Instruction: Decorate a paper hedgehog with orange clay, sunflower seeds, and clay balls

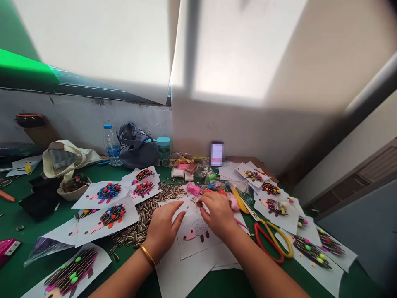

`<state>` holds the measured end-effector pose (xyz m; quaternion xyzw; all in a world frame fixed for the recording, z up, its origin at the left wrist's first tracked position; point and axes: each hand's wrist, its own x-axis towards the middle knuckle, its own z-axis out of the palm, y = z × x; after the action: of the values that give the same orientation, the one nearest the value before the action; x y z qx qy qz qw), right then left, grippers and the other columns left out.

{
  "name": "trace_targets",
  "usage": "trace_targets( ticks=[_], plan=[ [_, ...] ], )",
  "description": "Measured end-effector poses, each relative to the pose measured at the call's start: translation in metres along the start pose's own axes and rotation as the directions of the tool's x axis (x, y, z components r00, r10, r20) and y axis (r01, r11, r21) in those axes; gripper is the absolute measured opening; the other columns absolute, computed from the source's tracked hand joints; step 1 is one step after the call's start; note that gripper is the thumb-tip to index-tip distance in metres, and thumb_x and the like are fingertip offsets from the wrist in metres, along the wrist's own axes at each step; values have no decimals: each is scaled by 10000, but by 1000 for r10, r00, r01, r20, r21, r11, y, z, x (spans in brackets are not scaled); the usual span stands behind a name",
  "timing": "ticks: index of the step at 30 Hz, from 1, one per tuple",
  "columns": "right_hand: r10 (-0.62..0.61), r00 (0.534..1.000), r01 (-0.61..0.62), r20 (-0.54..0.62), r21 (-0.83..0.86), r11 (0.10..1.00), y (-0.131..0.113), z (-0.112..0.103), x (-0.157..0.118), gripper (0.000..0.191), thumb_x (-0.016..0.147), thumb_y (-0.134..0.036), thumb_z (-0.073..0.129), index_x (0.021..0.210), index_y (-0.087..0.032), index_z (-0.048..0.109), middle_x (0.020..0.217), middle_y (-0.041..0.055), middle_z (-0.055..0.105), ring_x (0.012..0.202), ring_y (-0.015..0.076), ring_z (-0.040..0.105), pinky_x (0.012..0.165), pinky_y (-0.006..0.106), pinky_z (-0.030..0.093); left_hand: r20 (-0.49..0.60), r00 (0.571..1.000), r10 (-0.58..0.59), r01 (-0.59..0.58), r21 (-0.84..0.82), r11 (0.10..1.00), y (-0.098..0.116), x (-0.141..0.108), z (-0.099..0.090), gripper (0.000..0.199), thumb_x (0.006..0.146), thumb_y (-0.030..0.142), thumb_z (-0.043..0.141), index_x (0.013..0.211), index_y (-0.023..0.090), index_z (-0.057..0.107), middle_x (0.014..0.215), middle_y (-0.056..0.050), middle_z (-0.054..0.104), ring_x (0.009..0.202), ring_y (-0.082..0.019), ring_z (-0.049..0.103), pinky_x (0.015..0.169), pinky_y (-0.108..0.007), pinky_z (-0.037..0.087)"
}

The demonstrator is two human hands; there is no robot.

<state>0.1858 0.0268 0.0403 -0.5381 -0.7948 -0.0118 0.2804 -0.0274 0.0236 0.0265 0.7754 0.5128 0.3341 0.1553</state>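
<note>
A sheet with a hedgehog drawing (200,227), pink-faced with brown feet and a bare scaly body, lies between my hands on white paper (186,277). My left hand (164,227) rests at the sheet's left side, thumb and fingers apart, holding nothing. Above the drawing, my right hand (218,213) has its fingertips pinched together around something small and brownish that I cannot make out. Striped sunflower seeds (145,219) are heaped just left of my left hand. Pink modelling clay (193,189) sits beyond the sheet, near my right fingertips.
Finished-looking hedgehog pictures (113,213) lie at left, with others (276,207) at right. Scissors (268,240) with red and yellow handles lie right of my right hand. A phone (217,154), a water bottle (111,145) and a dark bag (138,151) stand along the wall.
</note>
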Motion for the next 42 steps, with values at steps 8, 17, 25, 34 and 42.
trace_targets(
  ticks=[8, 17, 25, 34, 42],
  plan=[
    [16, 998, -32, 63, 258, 966, -22, 6, -35, 233, 814, -113, 549, 1012, -226, 596, 943, 12, 712, 840, 187, 624, 750, 293, 383, 277, 947, -164, 307, -623, 719, 10, -2, 9, 234, 818, 395, 621, 958, 208, 638, 954, -42, 656, 895, -197, 606, 811, -308, 482],
    [-51, 994, 17, 92, 344, 939, -15, 4, -37, 313, 882, -125, 505, 1156, -245, 596, 1044, 38, 683, 937, 184, 629, 819, 307, 454, 295, 949, -114, 253, -489, 835, 11, -3, 9, 78, 807, 274, 595, 819, 200, 572, 795, -8, 592, 744, -162, 544, 696, -282, 445],
    [-22, 996, -7, 83, 344, 939, -8, 4, -36, 297, 930, -181, 473, 1198, -217, 597, 1078, 77, 676, 969, 206, 624, 849, 335, 482, 347, 934, -83, 259, -500, 826, 12, -2, 6, 200, 846, 346, 573, 980, 210, 636, 963, -53, 665, 878, -196, 605, 797, -317, 483],
    [-50, 990, -2, 130, 373, 928, -17, 3, -40, 380, 888, -173, 496, 1262, -188, 566, 1046, 94, 660, 946, 219, 612, 848, 366, 503, 303, 951, -70, 172, -325, 930, 18, -7, 6, 91, 823, 305, 582, 818, 216, 600, 809, -14, 639, 753, -173, 575, 691, -284, 450],
    [-9, 995, -38, 104, 438, 898, -19, 3, -42, 338, 857, -191, 549, 1194, -212, 542, 1046, 64, 677, 913, 198, 620, 833, 349, 496, 292, 946, -139, 240, -348, 906, 19, -6, 5, 167, 815, 316, 561, 707, 210, 490, 702, 7, 547, 656, -154, 504, 591, -260, 406]
  ],
)
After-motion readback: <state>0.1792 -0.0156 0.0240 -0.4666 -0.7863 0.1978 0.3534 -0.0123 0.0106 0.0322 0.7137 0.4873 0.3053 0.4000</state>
